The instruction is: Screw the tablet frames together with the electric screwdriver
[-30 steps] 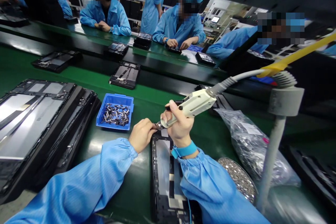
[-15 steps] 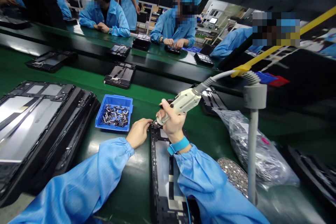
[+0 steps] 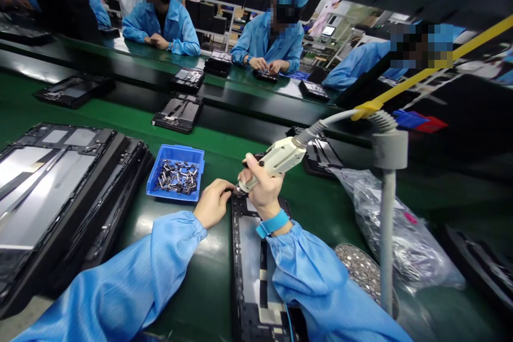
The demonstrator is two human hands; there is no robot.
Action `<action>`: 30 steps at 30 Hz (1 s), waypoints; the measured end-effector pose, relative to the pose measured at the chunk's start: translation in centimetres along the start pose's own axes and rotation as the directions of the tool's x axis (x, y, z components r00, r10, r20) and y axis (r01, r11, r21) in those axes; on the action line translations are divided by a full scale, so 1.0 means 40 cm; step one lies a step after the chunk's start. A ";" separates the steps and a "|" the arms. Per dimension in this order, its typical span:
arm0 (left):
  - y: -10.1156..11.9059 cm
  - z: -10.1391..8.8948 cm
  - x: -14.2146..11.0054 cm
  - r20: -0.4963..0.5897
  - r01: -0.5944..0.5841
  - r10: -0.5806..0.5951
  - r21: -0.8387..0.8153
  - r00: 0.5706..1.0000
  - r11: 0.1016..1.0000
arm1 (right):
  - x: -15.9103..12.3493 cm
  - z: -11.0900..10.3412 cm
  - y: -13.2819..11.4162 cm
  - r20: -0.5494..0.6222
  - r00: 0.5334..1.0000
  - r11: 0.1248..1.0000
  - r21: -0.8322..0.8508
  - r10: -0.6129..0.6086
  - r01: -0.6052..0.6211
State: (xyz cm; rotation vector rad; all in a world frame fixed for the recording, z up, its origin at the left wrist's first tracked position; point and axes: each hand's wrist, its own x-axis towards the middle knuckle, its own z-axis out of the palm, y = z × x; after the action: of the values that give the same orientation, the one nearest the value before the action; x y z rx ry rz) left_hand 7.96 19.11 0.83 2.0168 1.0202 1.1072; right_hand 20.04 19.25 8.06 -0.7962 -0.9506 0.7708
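My right hand (image 3: 262,187) is wrapped around a cream electric screwdriver (image 3: 279,158), which slants down to the left. Its tip meets the upper left corner of an open tablet housing (image 3: 249,256) lying lengthwise in front of me. The fingers of my left hand (image 3: 214,203) are pinched together at that same corner, beside the tip. Whatever they hold there is too small or hidden to make out. Just left of that hand stands a blue bin (image 3: 151,184) with many small metal parts (image 3: 178,176). My right forearm covers part of the housing.
Stacked tablet housings (image 3: 48,187) fill the left side. To the right are a round dish of screws (image 3: 358,267), a clear plastic bag (image 3: 401,235) and a grey post (image 3: 387,235) beside the screwdriver's cable. Another housing (image 3: 178,112) lies on the green belt. Co-workers (image 3: 266,37) sit opposite.
The housings on the belt have shifted slightly left. My view has moved a little. Both hands and the screwdriver stay at the housing's corner.
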 end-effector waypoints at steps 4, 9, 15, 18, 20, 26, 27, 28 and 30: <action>0.017 -0.001 -0.009 -0.066 0.008 -0.007 0.014 0.998 1.000 | -0.001 0.006 -0.020 -0.006 1.000 0.999 0.044 -0.010 0.010; 0.018 0.001 -0.011 -0.069 -0.042 0.049 0.107 0.996 0.993 | -0.004 0.011 -0.039 -0.006 1.000 0.998 0.060 -0.011 0.012; 0.009 0.005 -0.012 -0.063 -0.104 0.111 0.106 0.992 0.989 | -0.006 0.009 -0.037 -0.001 1.000 0.996 0.084 -0.004 0.004; 0.008 0.007 -0.012 -0.065 -0.102 0.109 0.096 0.992 0.990 | -0.005 0.009 -0.035 -0.009 1.000 0.996 0.085 0.008 -0.007; 0.008 0.009 -0.012 -0.065 -0.099 0.104 0.086 0.992 0.991 | -0.005 0.009 -0.035 -0.017 1.000 0.996 0.084 0.019 -0.018; 0.007 0.011 -0.013 -0.069 -0.094 0.098 0.061 0.993 0.994 | -0.007 0.011 -0.038 -0.027 0.999 0.995 0.093 0.031 -0.029; 0.007 0.011 -0.013 -0.069 -0.092 0.097 0.061 0.993 0.994 | -0.008 0.011 -0.038 -0.026 0.999 0.995 0.094 0.032 -0.029; 0.006 0.011 -0.013 -0.067 -0.090 0.094 0.061 0.993 0.994 | -0.008 0.012 -0.039 -0.025 0.999 0.995 0.094 0.033 -0.030; 0.007 0.010 -0.013 -0.066 -0.083 0.087 0.059 0.994 0.995 | -0.010 0.014 -0.039 -0.022 0.999 0.995 0.094 0.033 -0.031</action>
State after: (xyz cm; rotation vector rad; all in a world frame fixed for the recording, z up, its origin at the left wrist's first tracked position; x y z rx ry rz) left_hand 8.23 18.49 0.65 2.0968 1.0180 1.2127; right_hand 19.72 18.28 9.41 -0.7388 -0.8757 0.8261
